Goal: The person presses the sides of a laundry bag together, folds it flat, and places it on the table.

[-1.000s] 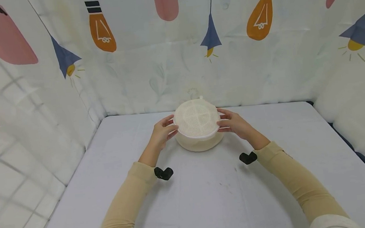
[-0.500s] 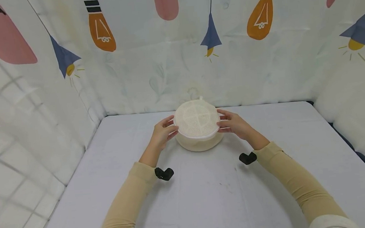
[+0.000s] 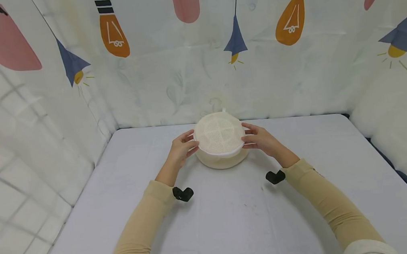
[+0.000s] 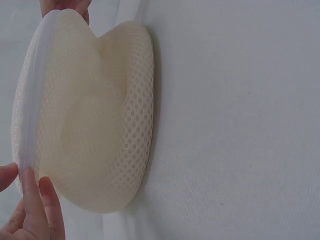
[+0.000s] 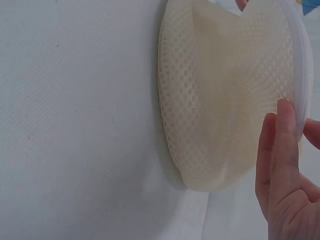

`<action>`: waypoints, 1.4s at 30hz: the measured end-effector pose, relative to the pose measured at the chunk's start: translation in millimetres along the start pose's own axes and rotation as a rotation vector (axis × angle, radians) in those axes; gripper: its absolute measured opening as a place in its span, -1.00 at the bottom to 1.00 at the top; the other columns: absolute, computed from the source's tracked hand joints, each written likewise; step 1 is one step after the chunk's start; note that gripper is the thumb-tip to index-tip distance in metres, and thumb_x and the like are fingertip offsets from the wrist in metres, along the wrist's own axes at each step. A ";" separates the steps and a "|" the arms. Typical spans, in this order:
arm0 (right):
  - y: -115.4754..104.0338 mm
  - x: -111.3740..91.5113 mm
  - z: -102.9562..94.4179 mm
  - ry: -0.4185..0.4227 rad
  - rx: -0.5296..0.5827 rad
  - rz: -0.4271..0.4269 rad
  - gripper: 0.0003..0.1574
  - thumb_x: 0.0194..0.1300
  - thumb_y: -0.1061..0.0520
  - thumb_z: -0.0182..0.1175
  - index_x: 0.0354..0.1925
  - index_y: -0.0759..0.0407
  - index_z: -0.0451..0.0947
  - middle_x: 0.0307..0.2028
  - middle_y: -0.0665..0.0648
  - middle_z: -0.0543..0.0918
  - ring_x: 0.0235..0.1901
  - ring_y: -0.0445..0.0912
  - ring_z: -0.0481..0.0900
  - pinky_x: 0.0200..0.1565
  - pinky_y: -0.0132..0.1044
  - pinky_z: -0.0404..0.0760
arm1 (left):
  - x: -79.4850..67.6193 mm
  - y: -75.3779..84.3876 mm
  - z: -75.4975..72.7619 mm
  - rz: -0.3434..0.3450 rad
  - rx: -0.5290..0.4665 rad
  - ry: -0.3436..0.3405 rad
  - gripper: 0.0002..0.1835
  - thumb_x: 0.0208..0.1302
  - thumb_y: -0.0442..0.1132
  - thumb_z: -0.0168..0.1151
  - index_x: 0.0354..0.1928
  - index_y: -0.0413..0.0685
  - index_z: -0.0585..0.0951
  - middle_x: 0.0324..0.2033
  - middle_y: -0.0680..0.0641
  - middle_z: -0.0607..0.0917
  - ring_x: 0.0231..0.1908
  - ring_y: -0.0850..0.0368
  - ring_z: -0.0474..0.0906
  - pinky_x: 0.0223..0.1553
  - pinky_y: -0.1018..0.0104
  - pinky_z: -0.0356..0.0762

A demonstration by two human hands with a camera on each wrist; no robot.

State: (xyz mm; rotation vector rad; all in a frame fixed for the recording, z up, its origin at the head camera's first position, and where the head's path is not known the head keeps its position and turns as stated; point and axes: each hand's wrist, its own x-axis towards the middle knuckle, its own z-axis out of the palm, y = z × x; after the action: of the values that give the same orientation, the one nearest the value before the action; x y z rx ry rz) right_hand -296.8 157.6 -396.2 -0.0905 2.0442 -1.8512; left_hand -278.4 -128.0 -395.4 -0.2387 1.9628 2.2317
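A round cream mesh laundry bag (image 3: pixel 220 133) stands on the white-covered table, near its back edge. White zipper trim (image 4: pixel 34 107) runs round its upper rim, and the soft side wall sags inward below it. My left hand (image 3: pixel 183 145) pinches the rim on the left, thumb on top and fingers beneath, as the left wrist view shows (image 4: pixel 35 210). On the opposite side my right hand (image 3: pixel 259 138) pinches the rim the same way, its fingers (image 5: pixel 285 150) against the mesh under the trim. A small tab sticks up at the bag's far edge.
The white table (image 3: pixel 230 221) stretches toward me, with a few small marks on its cover. A printed cloth wall (image 3: pixel 199 75) rises close behind the bag, and pale cloth hangs at both sides. Black wrist mounts (image 3: pixel 183 193) jut inward from both sleeves.
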 end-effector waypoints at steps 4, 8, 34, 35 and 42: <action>0.0 1.2 0.6 0.000 -0.005 0.003 -0.09 0.26 0.29 0.18 0.44 -0.05 0.00 0.27 0.23 0.20 -0.12 -0.01 0.51 -0.09 -0.21 0.58 | 0.6 -0.6 -0.2 0.002 0.005 0.004 -0.37 0.15 -0.50 0.21 0.29 -0.02 0.37 0.12 -0.13 0.41 -0.02 0.01 0.49 -0.07 0.30 0.53; 0.4 2.6 0.2 -0.008 -0.011 -0.002 -0.09 0.27 0.29 0.17 0.44 -0.04 -0.02 0.28 0.25 0.18 -0.12 -0.02 0.52 -0.08 -0.21 0.58 | 1.8 -1.8 -0.8 -0.002 0.000 0.005 -0.37 0.16 -0.50 0.21 0.29 -0.02 0.37 0.12 -0.14 0.41 -0.02 0.00 0.49 -0.06 0.30 0.53; 10.0 8.4 -2.7 -0.011 0.002 -0.015 -0.10 0.25 0.33 0.16 0.44 0.02 0.01 0.25 0.28 0.22 -0.11 0.00 0.51 -0.09 -0.20 0.58 | 3.1 -7.5 1.1 -0.025 -0.004 0.025 -0.36 0.14 -0.50 0.22 0.28 0.00 0.38 0.09 -0.13 0.41 -0.06 0.02 0.50 -0.06 0.31 0.53; 10.4 8.4 -3.0 -0.012 0.004 -0.016 -0.10 0.26 0.33 0.16 0.44 0.03 0.00 0.25 0.29 0.22 -0.11 0.00 0.51 -0.09 -0.20 0.58 | 2.9 -7.7 1.2 -0.025 -0.001 0.023 -0.37 0.14 -0.50 0.22 0.28 -0.01 0.38 0.10 -0.13 0.41 -0.06 0.02 0.49 -0.06 0.30 0.53; 13.4 8.7 -3.2 -0.029 0.023 -0.017 -0.10 0.26 0.34 0.15 0.44 0.05 -0.02 0.25 0.32 0.21 -0.10 0.00 0.51 -0.05 -0.17 0.56 | 4.5 -10.5 0.4 -0.033 0.001 0.023 -0.37 0.15 -0.50 0.22 0.28 -0.01 0.38 0.11 -0.13 0.40 -0.04 0.01 0.48 -0.06 0.30 0.52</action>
State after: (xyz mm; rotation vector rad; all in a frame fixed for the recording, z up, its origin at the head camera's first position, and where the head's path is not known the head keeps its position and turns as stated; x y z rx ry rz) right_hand -303.1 159.8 -411.0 -0.1275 2.0086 -1.8718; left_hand -280.4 -126.2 -406.5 -0.2957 1.9568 2.2180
